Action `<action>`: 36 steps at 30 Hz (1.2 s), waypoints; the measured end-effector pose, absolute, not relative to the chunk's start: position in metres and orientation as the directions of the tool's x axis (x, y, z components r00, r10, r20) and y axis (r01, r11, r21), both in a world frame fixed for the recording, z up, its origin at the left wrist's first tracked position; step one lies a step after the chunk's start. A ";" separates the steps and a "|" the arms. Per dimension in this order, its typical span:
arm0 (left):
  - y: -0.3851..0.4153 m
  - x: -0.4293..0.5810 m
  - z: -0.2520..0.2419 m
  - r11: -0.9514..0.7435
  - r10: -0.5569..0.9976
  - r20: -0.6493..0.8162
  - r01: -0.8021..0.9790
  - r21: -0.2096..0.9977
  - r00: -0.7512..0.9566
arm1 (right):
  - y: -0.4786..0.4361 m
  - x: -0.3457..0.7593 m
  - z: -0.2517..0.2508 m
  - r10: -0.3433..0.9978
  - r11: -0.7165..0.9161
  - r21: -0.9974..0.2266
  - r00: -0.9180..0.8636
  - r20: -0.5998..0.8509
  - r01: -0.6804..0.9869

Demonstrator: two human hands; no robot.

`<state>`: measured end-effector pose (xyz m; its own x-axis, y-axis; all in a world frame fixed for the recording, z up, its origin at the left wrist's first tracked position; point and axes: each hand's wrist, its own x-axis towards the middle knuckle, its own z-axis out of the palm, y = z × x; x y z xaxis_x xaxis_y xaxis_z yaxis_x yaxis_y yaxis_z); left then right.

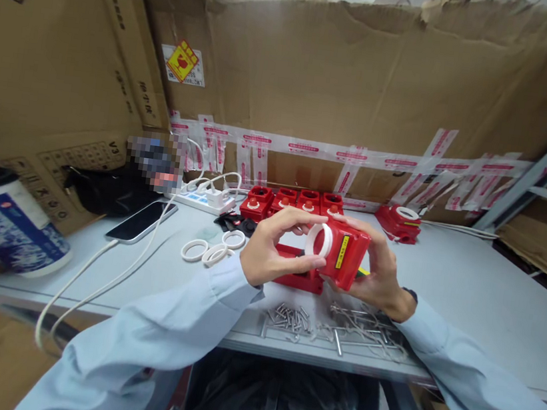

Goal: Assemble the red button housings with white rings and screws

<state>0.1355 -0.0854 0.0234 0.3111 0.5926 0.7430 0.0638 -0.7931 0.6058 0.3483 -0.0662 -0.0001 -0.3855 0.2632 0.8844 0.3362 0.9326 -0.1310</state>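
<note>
My left hand point(275, 249) pinches a white ring point(328, 242) between thumb and fingers, at the left end of a red housing point(354, 259) with a yellow label. From the right, my right hand point(379, 273) holds the housing, its fingers partly hidden behind it. Whether the ring is seated on the housing I cannot tell. Below and behind my hands, another red part point(312, 282) lies on the table. Several loose white rings point(194, 250) are to the left of my left hand. Near the front edge is a pile of screws point(289, 317).
Several red housings point(257, 204) stand at the back, and another point(396, 224) lies at the back right. At the left are a phone point(141, 221), cables, a power strip point(208, 200) and a large cup point(9, 224). Metal pieces point(361, 338) lie near the front edge.
</note>
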 end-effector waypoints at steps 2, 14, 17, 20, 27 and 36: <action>-0.085 0.134 0.024 -0.804 0.578 0.748 0.074 0.590 0.326 | -0.066 0.349 -0.001 0.271 0.930 -0.139 -0.379 0.885 0.339; -0.083 0.128 0.035 -0.911 0.322 0.797 -0.063 0.408 0.512 | -0.067 0.348 -0.001 0.304 0.951 -0.250 -0.385 0.871 0.184; -0.083 0.127 0.033 -0.906 0.344 0.798 -0.050 0.421 0.495 | -0.067 0.348 -0.001 0.305 0.951 -0.260 -0.391 0.869 0.164; -0.083 0.126 0.031 -0.892 0.407 0.797 0.005 0.453 0.445 | -0.068 0.349 -0.001 0.306 0.950 -0.258 -0.374 0.876 0.175; -0.083 0.127 0.030 -0.881 0.445 0.786 0.052 0.470 0.430 | -0.068 0.346 0.000 0.286 0.957 -0.242 -0.370 0.884 0.160; -0.084 0.129 0.030 -0.893 0.424 0.792 0.053 0.448 0.439 | -0.070 0.345 0.001 0.267 0.963 -0.226 -0.380 0.885 0.150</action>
